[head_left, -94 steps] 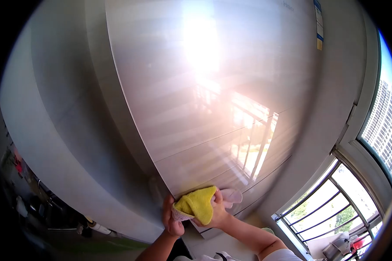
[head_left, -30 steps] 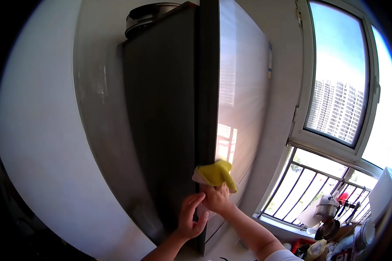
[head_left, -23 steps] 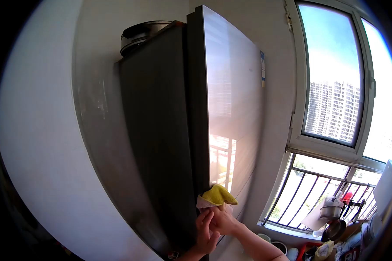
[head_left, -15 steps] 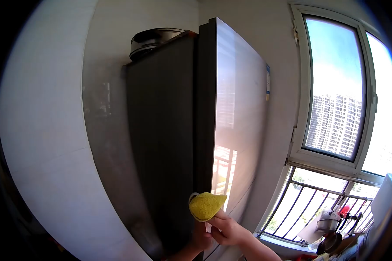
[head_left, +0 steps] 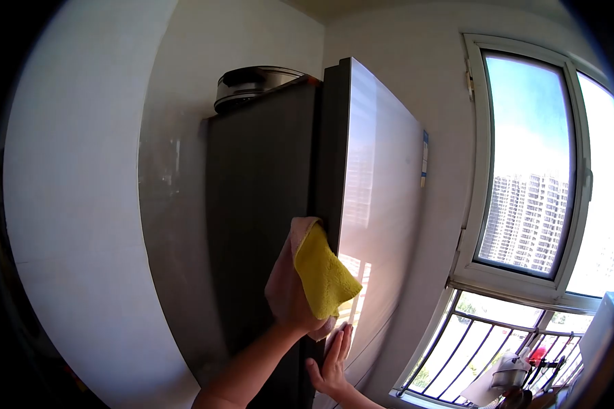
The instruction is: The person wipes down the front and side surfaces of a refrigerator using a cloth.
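Note:
A two-sided cloth, yellow [head_left: 326,273] on one face and pinkish-grey on the other, drapes over my left hand [head_left: 299,315]. That hand is closed on the cloth at the front edge of the refrigerator's dark side [head_left: 259,184], most of its fingers hidden under the fabric. Lower down, my right hand [head_left: 333,368] rests on the edge of the glossy refrigerator door [head_left: 382,184]. Its fingers lie stretched along the shiny front, with the thumb apart on the dark edge side.
A round metal pot or steamer [head_left: 252,85] sits on top of the refrigerator. Pale wall [head_left: 82,191] runs along the left. To the right are a window [head_left: 525,163], a metal railing [head_left: 484,334] and hanging cookware, including a pot [head_left: 510,375].
The cloth has gone up and opened out over my left hand, which has risen along the refrigerator edge. My right hand has left the cloth and lies on the door. The view has tilted upward.

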The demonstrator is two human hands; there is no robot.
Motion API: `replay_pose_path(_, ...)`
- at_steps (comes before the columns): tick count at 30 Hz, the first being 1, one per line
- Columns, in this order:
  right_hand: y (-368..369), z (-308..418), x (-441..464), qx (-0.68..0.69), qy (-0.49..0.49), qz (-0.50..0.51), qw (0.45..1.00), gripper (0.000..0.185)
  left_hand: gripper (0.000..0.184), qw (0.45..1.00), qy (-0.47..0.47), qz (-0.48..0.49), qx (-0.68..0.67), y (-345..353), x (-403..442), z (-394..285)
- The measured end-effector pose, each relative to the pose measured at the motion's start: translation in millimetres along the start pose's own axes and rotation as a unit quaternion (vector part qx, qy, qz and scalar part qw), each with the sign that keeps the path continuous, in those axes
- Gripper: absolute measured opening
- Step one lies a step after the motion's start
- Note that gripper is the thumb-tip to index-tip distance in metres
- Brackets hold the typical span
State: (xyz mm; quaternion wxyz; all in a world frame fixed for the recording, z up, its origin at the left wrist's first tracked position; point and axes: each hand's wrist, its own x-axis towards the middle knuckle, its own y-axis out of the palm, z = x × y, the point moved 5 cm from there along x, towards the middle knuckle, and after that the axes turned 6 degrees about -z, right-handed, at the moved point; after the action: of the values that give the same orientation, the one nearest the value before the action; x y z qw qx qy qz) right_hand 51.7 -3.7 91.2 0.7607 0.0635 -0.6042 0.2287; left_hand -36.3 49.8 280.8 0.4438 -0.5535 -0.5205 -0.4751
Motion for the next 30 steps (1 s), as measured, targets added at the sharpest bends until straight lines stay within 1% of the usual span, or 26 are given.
replay_pose_path(1, 5.2, -1.8, -4.2, 0.001, -0.004, -0.001, 1.000, 0.081, 0.067, 1.000, 0.003, -0.003, 0.001, -2.4, 14.4, -5.6)
replay_pose_path(3, 10.6, -7.9, -6.5, -0.049, -0.012, -0.041, 0.998, 0.084, 0.066, 0.985, 0.048, -0.011, 0.167, -4.8, 42.9, -12.8)
replay_pose_path(4, 11.6, -7.1, -5.7, -0.047, -0.016, -0.042, 0.998, 0.084, 0.066, 0.984, 0.051, -0.014, 0.169, -4.1, 58.2, -12.0)
replay_pose_path(6, 9.9, -4.5, -5.4, -0.066, -0.009, -0.029, 0.997, 0.086, 0.056, 0.978, 0.127, -0.050, 0.159, -3.2, 89.4, -17.1)
replay_pose_path(7, 8.7, -3.0, -6.5, -0.064, -0.011, -0.030, 0.997, 0.086, 0.056, 0.977, 0.129, -0.052, 0.161, 0.8, 106.4, -10.4)
replay_pose_path(9, 7.9, -4.3, -6.7, -0.044, 0.002, -0.016, 0.999, 0.079, 0.050, 0.995, 0.092, -0.011, 0.038, 18.8, 144.8, 17.9)
replay_pose_path(11, 7.1, -3.0, -5.4, -0.046, 0.002, -0.020, 0.999, 0.079, 0.043, 0.993, 0.094, -0.010, -0.075, 21.1, 184.6, 2.3)
replay_pose_path(13, 6.5, -1.5, -6.6, -0.049, 0.008, -0.019, 0.999, 0.080, 0.036, 0.985, 0.095, -0.019, -0.142, 20.5, 221.8, -14.1)
replay_pose_path(14, 5.3, -0.5, -5.5, -0.045, 0.007, -0.020, 0.999, 0.080, 0.034, 0.984, 0.077, -0.010, -0.159, 24.5, 235.9, -9.0)
replay_pose_path(15, 4.4, 0.6, -4.8, -0.040, 0.007, -0.021, 0.999, 0.080, 0.031, 0.984, 0.083, -0.024, -0.158, 22.8, 241.5, -13.7)
replay_pose_path(16, 4.8, -0.9, -4.8, -0.039, 0.011, -0.018, 0.999, 0.080, 0.031, 0.984, 0.079, -0.022, -0.156, 25.4, 237.4, -13.9)
replay_pose_path(18, 8.0, -5.1, -6.3, -0.055, -0.018, -0.029, 0.998, 0.085, 0.031, 0.984, 0.056, -0.039, -0.162, 27.9, 220.5, -11.5)
replay_pose_path(19, 8.5, -6.0, -6.8, -0.064, -0.034, -0.035, 0.997, 0.087, 0.034, 0.985, 0.068, -0.035, -0.153, 24.2, 205.5, -23.6)
replay_pose_path(20, 8.8, -6.7, -7.0, -0.063, -0.031, -0.033, 0.997, 0.087, 0.034, 0.986, 0.065, -0.034, -0.153, 25.0, 188.7, -19.1)
replay_pose_path(23, 11.7, -7.2, -7.5, -0.063, -0.025, -0.041, 0.997, 0.086, 0.046, 0.997, 0.040, -0.014, -0.059, 30.2, 127.8, 10.2)
replay_pose_path(25, 11.6, -9.2, -9.7, -0.050, -0.013, -0.048, 0.997, 0.082, 0.056, 0.997, 0.023, -0.024, -0.064, 27.1, 79.1, 14.3)
replay_pose_path(26, 9.6, -9.0, -9.3, -0.050, -0.014, -0.045, 0.998, 0.082, 0.061, 0.995, 0.021, -0.039, -0.084, 22.6, 58.7, 7.5)
replay_pose_path(27, 6.4, -8.1, -8.5, -0.009, -0.019, -0.044, 0.999, 0.079, 0.063, 0.998, 0.021, -0.037, -0.037, 12.0, 45.9, -7.6)
replay_pose_path(28, 4.2, -7.1, -9.1, 0.033, -0.022, -0.042, 0.998, 0.076, 0.063, 0.999, 0.012, -0.013, -0.051, 14.1, 22.2, -1.4)
replay_pose_path(29, 4.0, -9.3, -10.5, 0.066, -0.002, -0.042, 0.997, 0.071, 0.063, 0.998, 0.002, 0.010, -0.064, 16.1, -1.6, 4.9)
replay_pose_path(30, 4.3, -10.8, -12.3, 0.066, 0.000, -0.038, 0.997, 0.071, 0.062, 0.989, -0.015, 0.053, -0.137, 30.5, -37.3, 29.4)
